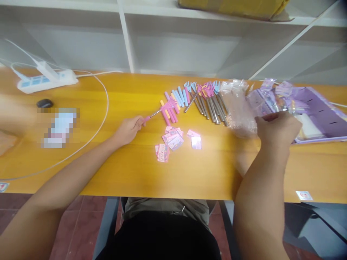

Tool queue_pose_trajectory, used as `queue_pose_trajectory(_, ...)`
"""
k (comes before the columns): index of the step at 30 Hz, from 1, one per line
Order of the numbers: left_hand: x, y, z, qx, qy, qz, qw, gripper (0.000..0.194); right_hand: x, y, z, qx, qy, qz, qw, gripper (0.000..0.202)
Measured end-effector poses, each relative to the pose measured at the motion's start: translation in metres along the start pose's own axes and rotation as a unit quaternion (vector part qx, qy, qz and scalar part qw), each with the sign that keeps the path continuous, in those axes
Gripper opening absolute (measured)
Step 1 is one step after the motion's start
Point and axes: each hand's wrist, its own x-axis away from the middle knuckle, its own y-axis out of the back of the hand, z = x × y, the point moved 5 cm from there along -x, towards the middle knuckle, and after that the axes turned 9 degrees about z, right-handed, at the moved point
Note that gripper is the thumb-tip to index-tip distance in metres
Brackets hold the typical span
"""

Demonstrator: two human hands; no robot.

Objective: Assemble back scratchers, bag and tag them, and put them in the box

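My left hand (128,130) is closed on the pink handle of a telescopic back scratcher (155,113). Its pink claw head lies over a group of pink, blue and orange handle grips (166,117). My right hand (280,126) is at the front left corner of a purple box (322,139), fingers curled inward; what they pinch is hidden. Around that hand lie clear bags with purple printed packaging (261,101). More back scratcher rods (213,108) with metal shafts and coloured claw heads lie side by side, left of a clear plastic bag (238,112).
Small pink printed cards (173,139) lie in loose piles before me, with a shiny card (196,142) to their right. At the left are a power strip (48,81), a black mouse (45,103), a blurred-out phone-like object (61,128) and a looping white cable (107,104). Shelving stands behind.
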Motion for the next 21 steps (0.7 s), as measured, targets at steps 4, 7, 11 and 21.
queue_pose_trajectory(4, -0.001, 0.000, 0.001, -0.006, -0.002, 0.002, 1.000, 0.051, 0.001, 0.003, 0.000, -0.032, -0.025, -0.011, 0.999, 0.018)
queue_pose_trajectory(7, -0.001, 0.000, 0.001, -0.007, 0.003, 0.002, 1.000, 0.049, 0.003, 0.004, 0.000, -0.070, -0.031, -0.008, 0.997, 0.024)
queue_pose_trajectory(11, -0.001, 0.000, 0.002, -0.010, 0.003, 0.001, 1.000, 0.049, 0.005, 0.006, 0.005, -0.132, -0.012, -0.041, 0.990, 0.022)
queue_pose_trajectory(21, 0.002, -0.006, -0.011, 0.058, -0.070, -0.032, 0.995, 0.045, 0.031, 0.038, 0.037, -0.194, 0.138, -0.337, 0.911, 0.068)
